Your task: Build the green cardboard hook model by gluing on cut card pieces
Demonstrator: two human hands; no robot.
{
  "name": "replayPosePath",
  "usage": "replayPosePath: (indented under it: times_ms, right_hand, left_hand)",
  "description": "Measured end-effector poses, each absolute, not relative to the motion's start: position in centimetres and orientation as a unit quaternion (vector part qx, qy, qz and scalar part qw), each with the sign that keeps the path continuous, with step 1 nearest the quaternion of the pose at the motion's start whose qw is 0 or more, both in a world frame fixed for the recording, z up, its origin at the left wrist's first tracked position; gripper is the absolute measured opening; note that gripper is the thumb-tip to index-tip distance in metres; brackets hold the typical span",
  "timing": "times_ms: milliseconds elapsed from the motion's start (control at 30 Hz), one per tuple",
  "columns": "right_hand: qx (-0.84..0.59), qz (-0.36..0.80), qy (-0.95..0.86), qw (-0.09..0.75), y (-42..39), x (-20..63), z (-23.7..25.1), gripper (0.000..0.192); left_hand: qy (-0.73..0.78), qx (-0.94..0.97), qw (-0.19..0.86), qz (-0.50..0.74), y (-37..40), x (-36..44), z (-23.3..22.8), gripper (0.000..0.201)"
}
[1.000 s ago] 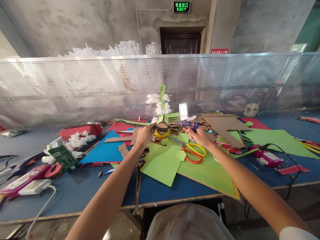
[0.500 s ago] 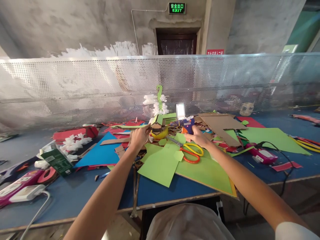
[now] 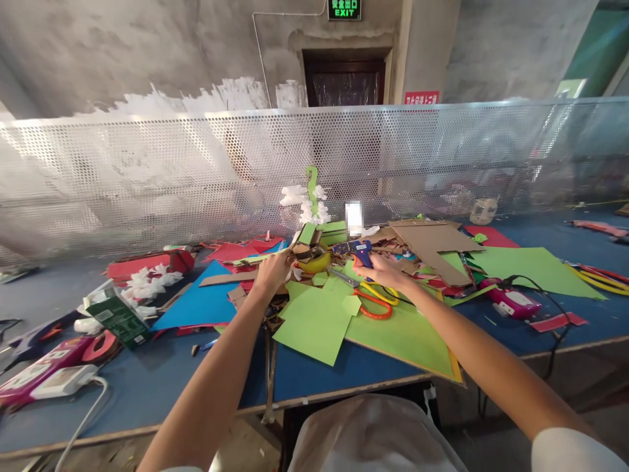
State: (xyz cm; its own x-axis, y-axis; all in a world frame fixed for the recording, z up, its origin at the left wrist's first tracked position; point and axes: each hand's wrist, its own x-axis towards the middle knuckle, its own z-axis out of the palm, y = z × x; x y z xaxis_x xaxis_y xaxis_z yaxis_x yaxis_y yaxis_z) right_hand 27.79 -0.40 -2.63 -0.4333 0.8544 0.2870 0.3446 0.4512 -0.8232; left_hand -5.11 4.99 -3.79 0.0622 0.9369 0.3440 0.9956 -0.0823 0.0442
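My left hand (image 3: pixel 276 267) is closed on a small green and brown cardboard piece (image 3: pixel 307 235), gripping it by its near left side. My right hand (image 3: pixel 383 270) is wrapped round the handle of a blue hot glue gun (image 3: pixel 362 252). The gun's nozzle points left, close to the cardboard piece; whether they touch I cannot tell. Just below the piece lies a yellow roll of tape (image 3: pixel 314 264). Scissors (image 3: pixel 373 311) with orange and yellow handles rest on green sheets (image 3: pixel 314 328) in front of my hands.
White ruffled pieces with a green hook-shaped strip (image 3: pixel 312 187) stand behind. Cardboard (image 3: pixel 427 242) lies right of centre, a blue sheet (image 3: pixel 194 298) on the left. Magenta power strips (image 3: pixel 515 303) sit at both sides. A perforated metal screen (image 3: pixel 196 170) closes the table's back.
The glue gun and my right hand have shifted slightly left and down. My left hand still holds the cardboard piece, which has turned a little. The whole view has tilted slightly.
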Motion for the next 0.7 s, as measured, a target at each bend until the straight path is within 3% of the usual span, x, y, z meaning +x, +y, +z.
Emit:
replayPosePath:
  times_ms: [233, 333, 433, 533, 700]
  right_hand:
    - [-0.420, 0.202, -0.817, 0.340, 0.4, 28.4, -3.3, 0.033]
    - [-0.434, 0.126, -0.831, 0.323, -0.2, 28.1, -3.0, 0.033]
    - [-0.427, 0.071, -0.850, 0.299, -1.2, 27.4, -2.4, 0.032]
    - [-0.410, 0.036, -0.865, 0.289, -2.1, 26.8, -2.1, 0.024]
    - [-0.423, 0.002, -0.865, 0.269, -2.9, 26.6, -1.5, 0.020]
  left_hand:
    - [-0.675, -0.719, 0.094, -0.136, 3.2, -5.8, -2.1, 0.062]
    - [-0.679, -0.681, 0.112, -0.251, 0.8, -5.9, 0.9, 0.054]
    - [-0.538, -0.770, 0.064, -0.337, -1.9, -3.7, 4.4, 0.046]
    - [-0.418, -0.873, -0.022, -0.251, -3.5, 0.1, 6.8, 0.050]
    - [-0.430, -0.894, -0.055, -0.116, -3.1, 3.9, 7.7, 0.051]
